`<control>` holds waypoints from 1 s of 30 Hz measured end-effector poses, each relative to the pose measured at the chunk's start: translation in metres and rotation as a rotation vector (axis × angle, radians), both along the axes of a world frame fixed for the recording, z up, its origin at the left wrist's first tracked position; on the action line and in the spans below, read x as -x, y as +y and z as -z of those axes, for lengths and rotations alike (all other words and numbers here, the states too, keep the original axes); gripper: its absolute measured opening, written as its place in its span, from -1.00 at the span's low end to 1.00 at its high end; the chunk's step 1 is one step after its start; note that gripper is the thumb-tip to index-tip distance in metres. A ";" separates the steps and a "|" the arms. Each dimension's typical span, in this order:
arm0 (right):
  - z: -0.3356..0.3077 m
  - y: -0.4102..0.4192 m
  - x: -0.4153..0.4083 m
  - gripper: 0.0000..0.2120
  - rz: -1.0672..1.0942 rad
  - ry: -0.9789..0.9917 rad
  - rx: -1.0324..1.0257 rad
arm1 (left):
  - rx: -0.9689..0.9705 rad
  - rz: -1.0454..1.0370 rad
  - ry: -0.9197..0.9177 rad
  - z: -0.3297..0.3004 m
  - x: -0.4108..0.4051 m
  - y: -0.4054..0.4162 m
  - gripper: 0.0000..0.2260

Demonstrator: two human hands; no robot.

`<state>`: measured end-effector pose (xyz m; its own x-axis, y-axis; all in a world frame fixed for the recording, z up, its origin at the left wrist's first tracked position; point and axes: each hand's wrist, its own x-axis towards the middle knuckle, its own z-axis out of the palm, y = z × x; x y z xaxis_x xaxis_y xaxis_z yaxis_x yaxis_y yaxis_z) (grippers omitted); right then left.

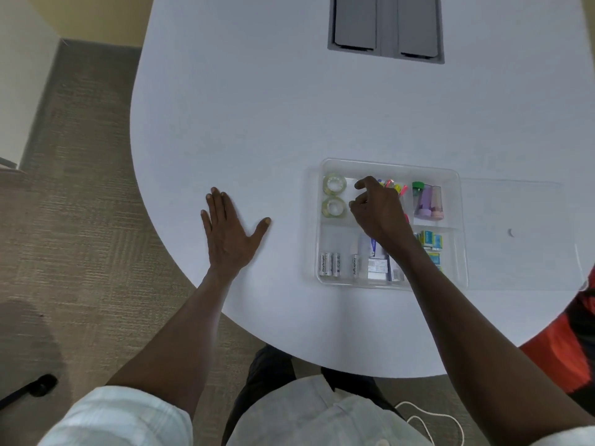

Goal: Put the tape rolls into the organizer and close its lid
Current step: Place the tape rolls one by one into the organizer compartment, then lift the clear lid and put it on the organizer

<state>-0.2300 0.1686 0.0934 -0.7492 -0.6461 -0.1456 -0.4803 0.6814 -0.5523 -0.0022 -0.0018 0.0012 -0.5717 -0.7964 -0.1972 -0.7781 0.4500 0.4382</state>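
Observation:
A clear plastic organizer (391, 163) with compartments sits on the white table. Two clear tape rolls lie in its far-left compartment, one (335, 184) behind the other (334, 207). My right hand (378, 210) hovers inside the organizer just right of the rolls, fingers loosely curled and apart, holding nothing. Flat on the table, left of the organizer, my left hand (229, 231) rests with spread fingers. The clear lid (521, 233) lies flat on the table to the right of the organizer.
Batteries (330, 263), small boxes (380, 263), markers (394, 185), small tubes (429, 201) and teal boxes (431, 239) fill other compartments. A grey cable hatch (386, 27) is set in the far table. The table edge curves near me; carpet lies left.

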 end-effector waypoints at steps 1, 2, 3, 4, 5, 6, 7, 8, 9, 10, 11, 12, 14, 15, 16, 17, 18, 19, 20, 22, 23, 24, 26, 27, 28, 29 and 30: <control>-0.004 0.005 0.000 -0.70 -0.005 -0.003 0.011 | -0.032 -0.014 0.021 -0.005 0.003 0.001 0.02; -0.007 0.011 0.001 -0.71 -0.009 -0.002 0.022 | -0.050 -0.027 0.046 -0.012 0.007 0.003 0.01; -0.011 0.016 0.001 -0.72 -0.007 0.011 0.031 | -0.054 -0.034 0.071 -0.019 0.012 0.005 0.00; -0.015 0.021 0.002 -0.73 -0.003 0.033 0.041 | -0.054 -0.028 0.097 -0.028 0.018 0.009 -0.02; -0.018 0.027 0.002 -0.75 0.002 0.064 0.050 | -0.054 -0.015 0.124 -0.036 0.025 0.013 -0.04; -0.022 0.032 0.003 -0.77 0.004 0.099 0.056 | -0.057 0.005 0.153 -0.045 0.032 0.018 -0.06; -0.025 0.037 0.004 -0.78 0.000 0.131 0.060 | -0.063 0.026 0.179 -0.054 0.040 0.023 -0.07; -0.027 0.043 0.005 -0.80 -0.009 0.158 0.068 | -0.070 0.050 0.200 -0.062 0.048 0.029 -0.09; -0.030 0.049 0.007 -0.81 -0.015 0.174 0.079 | -0.075 0.073 0.214 -0.071 0.056 0.035 -0.11; -0.032 0.055 0.010 -0.83 -0.013 0.181 0.093 | -0.080 0.100 0.224 -0.079 0.064 0.042 -0.15; -0.034 0.062 0.012 -0.85 -0.005 0.180 0.104 | -0.089 0.126 0.235 -0.086 0.071 0.050 -0.19; -0.036 0.070 0.015 -0.86 0.005 0.176 0.111 | -0.102 0.154 0.248 -0.093 0.078 0.058 -0.24; -0.039 0.087 0.022 -0.89 0.019 0.181 0.131 | -0.120 0.206 0.283 -0.103 0.091 0.076 -0.30; -0.040 0.096 0.025 -0.90 0.023 0.189 0.144 | -0.129 0.230 0.292 -0.107 0.098 0.085 -0.32; -0.041 0.105 0.029 -0.91 0.032 0.200 0.150 | -0.140 0.251 0.295 -0.110 0.104 0.094 -0.33; -0.042 0.114 0.033 -0.91 0.048 0.216 0.152 | -0.153 0.266 0.294 -0.111 0.111 0.103 -0.34; -0.042 0.123 0.037 -0.92 0.071 0.228 0.154 | -0.172 0.275 0.292 -0.114 0.117 0.112 -0.34; -0.042 0.132 0.042 -0.93 0.098 0.233 0.156 | -0.194 0.280 0.290 -0.116 0.123 0.121 -0.35; -0.042 0.141 0.047 -0.94 0.130 0.232 0.160 | -0.213 0.291 0.288 -0.120 0.128 0.129 -0.35; -0.038 0.161 0.058 -0.96 0.204 0.216 0.171 | -0.235 0.322 0.282 -0.126 0.137 0.145 -0.38; -0.035 0.171 0.064 -0.96 0.244 0.212 0.170 | -0.244 0.333 0.279 -0.127 0.140 0.151 -0.39; -0.030 0.182 0.069 -0.95 0.285 0.208 0.160 | -0.252 0.340 0.274 -0.129 0.143 0.158 -0.39; -0.022 0.203 0.078 -0.95 0.352 0.189 0.104 | -0.263 0.348 0.260 -0.133 0.149 0.168 -0.39; -0.017 0.211 0.081 -0.95 0.372 0.169 0.059 | -0.271 0.348 0.250 -0.136 0.151 0.172 -0.40; -0.013 0.219 0.084 -0.95 0.386 0.139 0.012 | -0.277 0.350 0.248 -0.139 0.154 0.178 -0.41; -0.008 0.226 0.086 -0.95 0.391 0.104 -0.036 | -0.284 0.349 0.246 -0.142 0.157 0.183 -0.42; -0.003 0.232 0.087 -0.95 0.382 0.070 -0.081 | -0.289 0.346 0.253 -0.145 0.159 0.188 -0.42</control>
